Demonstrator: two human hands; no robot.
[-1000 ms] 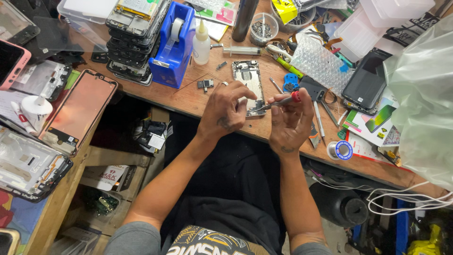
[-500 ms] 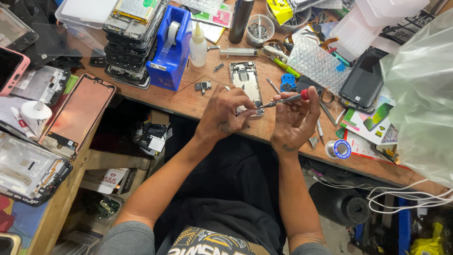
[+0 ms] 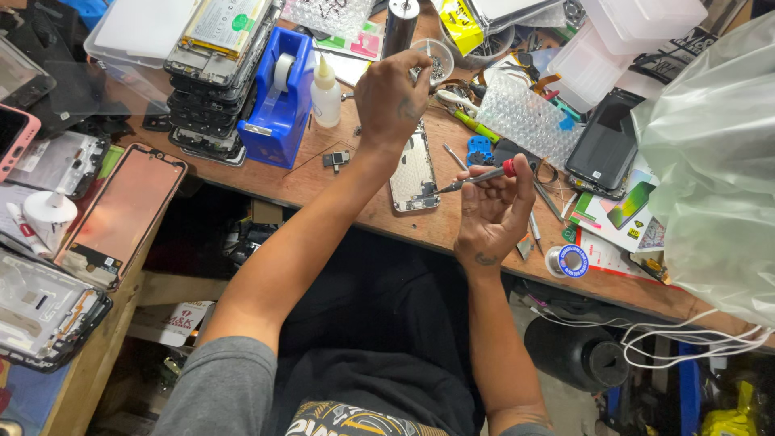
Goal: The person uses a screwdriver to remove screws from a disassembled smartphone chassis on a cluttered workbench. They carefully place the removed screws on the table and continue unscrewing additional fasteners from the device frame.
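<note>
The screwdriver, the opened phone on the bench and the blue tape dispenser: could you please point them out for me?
screwdriver [image 3: 484, 175], head view, on its grey shaft
opened phone [image 3: 413, 178], head view, on its exposed inside
blue tape dispenser [image 3: 278, 113], head view, on its blue side wall

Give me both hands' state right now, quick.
Left hand: fingers curled at the small round dish; whether it holds anything cannot be told.
Right hand: closed on the red-capped screwdriver.

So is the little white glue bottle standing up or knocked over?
Standing up. The small white bottle sits upright on the wooden bench beside the blue tape dispenser, its yellowish nozzle pointing up.
</note>
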